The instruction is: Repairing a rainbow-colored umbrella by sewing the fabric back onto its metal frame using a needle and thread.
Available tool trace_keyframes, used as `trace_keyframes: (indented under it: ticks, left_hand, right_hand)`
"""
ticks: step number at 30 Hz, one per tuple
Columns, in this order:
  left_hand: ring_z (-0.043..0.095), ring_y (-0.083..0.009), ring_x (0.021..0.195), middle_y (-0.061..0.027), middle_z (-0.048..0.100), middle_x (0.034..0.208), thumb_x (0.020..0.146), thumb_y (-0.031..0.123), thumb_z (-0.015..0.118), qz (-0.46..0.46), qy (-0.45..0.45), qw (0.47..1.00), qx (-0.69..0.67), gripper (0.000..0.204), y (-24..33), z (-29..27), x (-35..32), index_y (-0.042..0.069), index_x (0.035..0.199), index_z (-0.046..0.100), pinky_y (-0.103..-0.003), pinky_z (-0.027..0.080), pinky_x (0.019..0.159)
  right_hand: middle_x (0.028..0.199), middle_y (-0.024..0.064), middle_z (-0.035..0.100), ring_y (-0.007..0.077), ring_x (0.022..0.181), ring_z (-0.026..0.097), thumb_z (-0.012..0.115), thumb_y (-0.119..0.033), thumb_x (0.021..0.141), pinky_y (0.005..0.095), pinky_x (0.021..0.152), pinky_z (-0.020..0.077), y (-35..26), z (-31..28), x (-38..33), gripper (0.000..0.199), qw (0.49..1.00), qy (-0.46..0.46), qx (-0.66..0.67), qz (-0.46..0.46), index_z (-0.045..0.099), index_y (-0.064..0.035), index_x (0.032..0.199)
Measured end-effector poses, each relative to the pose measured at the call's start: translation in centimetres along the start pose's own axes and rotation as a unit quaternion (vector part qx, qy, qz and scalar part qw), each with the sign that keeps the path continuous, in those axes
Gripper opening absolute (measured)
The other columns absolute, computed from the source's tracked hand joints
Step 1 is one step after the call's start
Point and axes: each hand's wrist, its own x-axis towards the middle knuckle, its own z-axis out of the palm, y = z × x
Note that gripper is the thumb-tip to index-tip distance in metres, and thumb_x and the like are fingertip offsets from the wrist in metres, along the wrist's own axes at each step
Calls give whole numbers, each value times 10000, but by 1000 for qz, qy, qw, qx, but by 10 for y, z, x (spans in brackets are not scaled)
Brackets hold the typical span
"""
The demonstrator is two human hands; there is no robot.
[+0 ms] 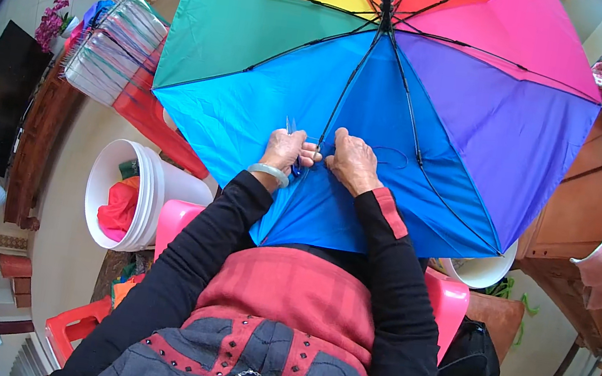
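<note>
Pale floor tiles run under a home workspace, with a wide black television (7,97) at the left and a brown wooden table (588,196) at the right; beside the person stand a white plastic bucket (184,188) with red cloth (119,209) in it and, at seat height, a glossy pink plastic stool (447,295). Across the lap, inner side up, lies the open rainbow-coloured fabric umbrella (381,95); its blue panels are nearest the body. Both hands work just beside each other, a small gap between them, at a thin black metal rib (347,90); the left hand (288,152) is curled around small blue-handled scissors (297,166), blades pointing up and away, fingertips by the rib; the right hand (353,163) has its fingers bent in, but I cannot tell whether they pinch a needle; a fine dark thread (405,159) loops over the cloth beside it. For neat work here, I would steady the rib with the left fingertips; keep the blades clear of the taut fabric; draw the thread smoothly so that its loop does not snag; keep tension even, without puckering the panel.
</note>
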Motion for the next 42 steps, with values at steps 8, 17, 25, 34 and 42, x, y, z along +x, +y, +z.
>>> trace_keyframes:
  ticks: [8,17,25,34,42]
  left_hand:
    - [610,-216,552,-186,592,736,823,113,461,-14,0,1000,11,217,1,2,0,-103,820,486,-228,477,391]
    - [611,-215,545,-192,595,733,815,100,463,-14,-16,1000,14,204,1,0,1,-104,833,475,-223,480,389]
    - [605,-218,529,-191,581,724,772,84,457,6,-28,1000,9,213,0,0,0,-126,807,469,-239,478,389]
    - [607,-201,539,-154,580,695,804,86,493,-14,-40,999,18,174,0,0,4,-88,805,485,-221,472,392]
    - [606,-204,544,-148,582,697,814,92,493,-16,-73,996,39,169,0,-4,8,-77,817,486,-222,468,393]
  right_hand:
    - [769,217,570,373,779,562,633,-115,638,436,652,448,0,1,0,283,1000,-1,-2,3,436,-2,808]
    - [762,216,569,375,778,562,606,-102,632,441,648,448,3,4,1,254,1000,13,6,-3,443,-2,799]
    - [761,213,571,378,772,561,589,-99,628,445,648,447,3,3,1,237,1000,13,15,5,445,1,788]
    - [813,224,591,362,794,586,522,-80,711,430,668,474,2,-2,-1,157,1000,0,12,7,502,4,843]
    - [813,230,590,365,794,586,518,-69,710,438,663,473,2,-2,1,145,1000,-4,12,10,506,8,832]
